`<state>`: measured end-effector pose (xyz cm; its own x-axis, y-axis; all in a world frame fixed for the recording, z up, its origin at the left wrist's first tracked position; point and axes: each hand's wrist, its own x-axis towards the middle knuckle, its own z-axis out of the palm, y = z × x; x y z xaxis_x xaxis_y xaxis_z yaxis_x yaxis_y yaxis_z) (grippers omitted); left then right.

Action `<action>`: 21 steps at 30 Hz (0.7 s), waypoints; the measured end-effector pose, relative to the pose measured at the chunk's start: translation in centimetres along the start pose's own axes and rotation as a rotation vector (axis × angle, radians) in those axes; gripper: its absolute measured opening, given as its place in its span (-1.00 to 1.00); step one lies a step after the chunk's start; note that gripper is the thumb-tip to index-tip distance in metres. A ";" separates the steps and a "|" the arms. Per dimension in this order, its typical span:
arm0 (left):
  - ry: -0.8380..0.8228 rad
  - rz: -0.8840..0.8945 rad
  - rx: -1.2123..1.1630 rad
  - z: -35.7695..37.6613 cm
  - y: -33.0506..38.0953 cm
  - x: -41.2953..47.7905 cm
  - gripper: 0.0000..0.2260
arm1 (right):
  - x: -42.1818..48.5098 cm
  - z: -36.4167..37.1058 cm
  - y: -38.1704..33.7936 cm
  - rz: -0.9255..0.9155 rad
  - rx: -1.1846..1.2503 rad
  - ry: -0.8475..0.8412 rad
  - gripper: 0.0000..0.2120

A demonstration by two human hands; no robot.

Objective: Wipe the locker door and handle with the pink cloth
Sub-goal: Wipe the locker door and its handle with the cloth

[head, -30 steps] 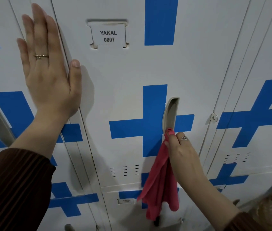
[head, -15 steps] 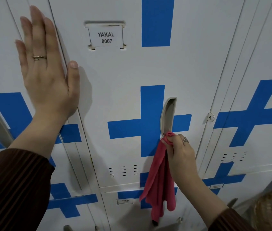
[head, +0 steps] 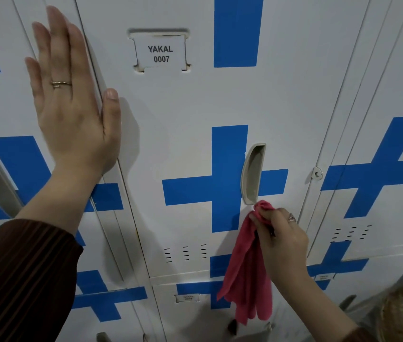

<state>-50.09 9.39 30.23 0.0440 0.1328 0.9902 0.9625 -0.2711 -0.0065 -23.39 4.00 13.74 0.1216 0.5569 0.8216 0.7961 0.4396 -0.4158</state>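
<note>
pink cloth (head: pixel 245 275) pinched at its bunched top by right hand (head: pixel 279 240), just below handle (head: pixel 253 174) of locker door (head: pixel 195 107) | left hand (head: pixel 69 95) laid flat, fingers straight | cloth judged soft, light, limp; best kept bunched at top for handle recess

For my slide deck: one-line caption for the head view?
Right hand pinches the pink cloth below the handle of the locker door; left hand flat alongside.
</note>
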 end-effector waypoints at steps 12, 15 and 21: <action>0.000 0.004 -0.007 -0.1 0.0 0.1 -0.48 | 0.8 1.0 -0.3 0.058 -0.052 -0.102 -0.90; 0.000 0.003 -0.001 0.0 0.0 0.0 -0.48 | -0.2 0.4 0.1 0.216 -0.041 -0.115 -0.93; 0.001 -0.002 -0.010 0.2 -0.2 0.0 -0.48 | 1.8 0.4 -0.9 -0.032 -0.065 -0.076 -0.90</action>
<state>-50.22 9.60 30.18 0.0422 0.1320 0.9903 0.9600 -0.2801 -0.0036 -24.14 4.87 15.41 0.0522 0.5965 0.8009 0.8357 0.4130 -0.3621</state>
